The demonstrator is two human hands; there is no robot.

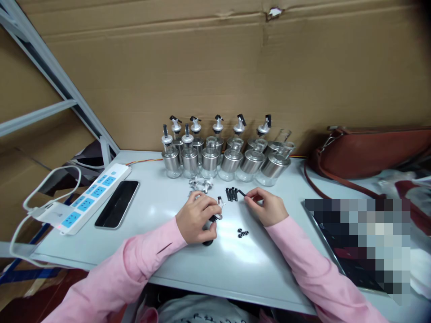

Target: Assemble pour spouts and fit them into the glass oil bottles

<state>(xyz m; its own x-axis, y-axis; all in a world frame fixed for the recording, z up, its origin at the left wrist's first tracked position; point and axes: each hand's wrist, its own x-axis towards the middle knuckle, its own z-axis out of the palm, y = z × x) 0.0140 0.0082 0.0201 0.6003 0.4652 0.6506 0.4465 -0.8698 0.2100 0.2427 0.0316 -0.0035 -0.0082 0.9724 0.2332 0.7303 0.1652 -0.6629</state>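
Observation:
My left hand [198, 220] is closed around a silver bottle pourer [220, 202], whose tip sticks up past the fingers. Black parts show at its lower end, partly hidden by the hand. My right hand [266, 205] pinches a small black lever [241, 193] between thumb and finger, beside a row of several similar black levers [231, 194] on the table. Between the hands and nearer the front edge lie several small black rings or caps [242, 233]. Just beyond my left hand is a pile of loose silver pourer parts [201, 184].
Glass bottles with steel bands [232, 163] stand in two rows at the back, several fitted with pourers [239, 125]. On the left lie a phone [117, 204] and a power strip [96, 197]. A brown bag [370, 152] and a blurred dark flat object [350, 251] are on the right.

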